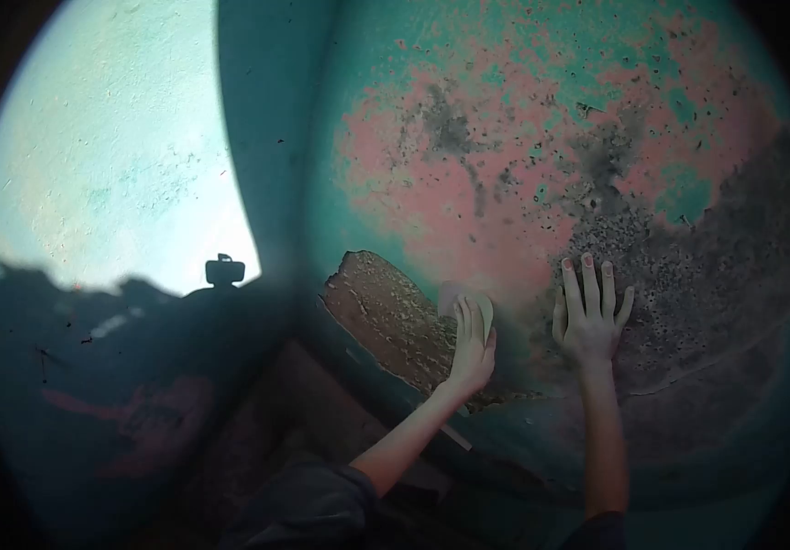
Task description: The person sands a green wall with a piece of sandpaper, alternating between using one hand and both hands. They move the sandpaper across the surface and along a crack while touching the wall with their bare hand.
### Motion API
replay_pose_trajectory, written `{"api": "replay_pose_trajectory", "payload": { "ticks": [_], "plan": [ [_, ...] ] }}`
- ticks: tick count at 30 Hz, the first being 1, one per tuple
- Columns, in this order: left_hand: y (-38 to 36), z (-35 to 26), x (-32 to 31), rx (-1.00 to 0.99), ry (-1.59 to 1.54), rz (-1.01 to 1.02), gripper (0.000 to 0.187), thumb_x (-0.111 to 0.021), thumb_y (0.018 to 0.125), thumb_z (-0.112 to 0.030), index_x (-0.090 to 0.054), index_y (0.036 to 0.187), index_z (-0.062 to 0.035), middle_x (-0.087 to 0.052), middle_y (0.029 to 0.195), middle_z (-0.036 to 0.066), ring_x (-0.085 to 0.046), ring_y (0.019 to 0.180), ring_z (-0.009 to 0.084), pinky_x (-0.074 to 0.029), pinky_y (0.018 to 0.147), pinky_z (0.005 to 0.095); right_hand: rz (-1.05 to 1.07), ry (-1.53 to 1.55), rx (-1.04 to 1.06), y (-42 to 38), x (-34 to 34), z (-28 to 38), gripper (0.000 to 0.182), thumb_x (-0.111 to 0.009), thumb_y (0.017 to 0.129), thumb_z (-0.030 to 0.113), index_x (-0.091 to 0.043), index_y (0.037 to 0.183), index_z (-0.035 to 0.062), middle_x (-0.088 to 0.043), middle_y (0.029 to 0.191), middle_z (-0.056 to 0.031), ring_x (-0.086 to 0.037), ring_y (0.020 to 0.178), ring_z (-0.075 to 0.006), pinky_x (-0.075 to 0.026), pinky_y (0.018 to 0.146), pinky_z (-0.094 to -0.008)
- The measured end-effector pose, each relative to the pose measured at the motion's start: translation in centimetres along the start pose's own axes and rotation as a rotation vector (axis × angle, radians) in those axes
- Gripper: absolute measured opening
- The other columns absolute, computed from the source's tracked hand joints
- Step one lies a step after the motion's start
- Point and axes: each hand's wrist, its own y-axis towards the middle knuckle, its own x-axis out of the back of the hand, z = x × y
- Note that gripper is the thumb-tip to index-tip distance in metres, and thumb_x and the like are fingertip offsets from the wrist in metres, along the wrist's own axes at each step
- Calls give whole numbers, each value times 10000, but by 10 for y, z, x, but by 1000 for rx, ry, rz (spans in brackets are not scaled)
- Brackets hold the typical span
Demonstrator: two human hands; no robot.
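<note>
Sunlit wall: the side wall [106,147], at the far left, is bright above and in dark shade below, with a reddish smear [161,417] in the shaded part
Shadow: a small blocky shadow [225,271] stands at the lower right of the bright part, near its edge
Bare patch: brown, rough and jagged-edged [386,316]; it slants down from near the left edge of the main wall [468,225] to the left wrist
Left hand: [475,356] raised from a dark sleeve [308,504]; fingers close together over the pale sheet [450,299], thumb by its right side; the grip is closed on it, against the wall
Pale sheet: under the left fingers, at the right edge of the bare patch and below the pink area [450,202]
Pale strip: narrow, tilted [456,437]; below the left wrist, near the main wall's lower left
Right hand: [591,316] flat on the main wall, fingers spread apart and pointing up, all 5 digits in view; it grips nothing
Dark area: grey, pitted [688,302]; around the right hand and on toward the main wall's right edge; teal and pink paint shows above
</note>
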Motion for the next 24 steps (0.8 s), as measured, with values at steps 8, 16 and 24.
{"api": "replay_pose_trajectory", "payload": {
  "ticks": [8,16,24],
  "plan": [
    [75,-19,40,-93,121,-115,691,-363,1100,-249,-9,1576,106,10,1644,347,33,1525,526,-88,1243,554,32,149,1,-11,18,-23,459,-593,933,288,-631,1390,305,-503,1542,-7,-428,1447,-254,-248,1199,-544],
    [3,-31,-4,-164,158,120,722,-463,1052,-177,-52,1590,76,-27,1639,354,-12,1514,557,-135,1230,576,-126,37,-101,-25,10,-46,458,-599,937,255,-635,1393,264,-529,1517,-11,-435,1443,-256,-159,1243,-527],
    [-1,-37,-17,-135,100,65,694,-441,1054,-163,-70,1599,55,-58,1645,335,-25,1514,558,-136,1230,577,-138,43,-126,-21,11,-40,446,-619,933,246,-640,1378,270,-540,1504,-4,-447,1436,-243,-179,1241,-522]
  ]
}}
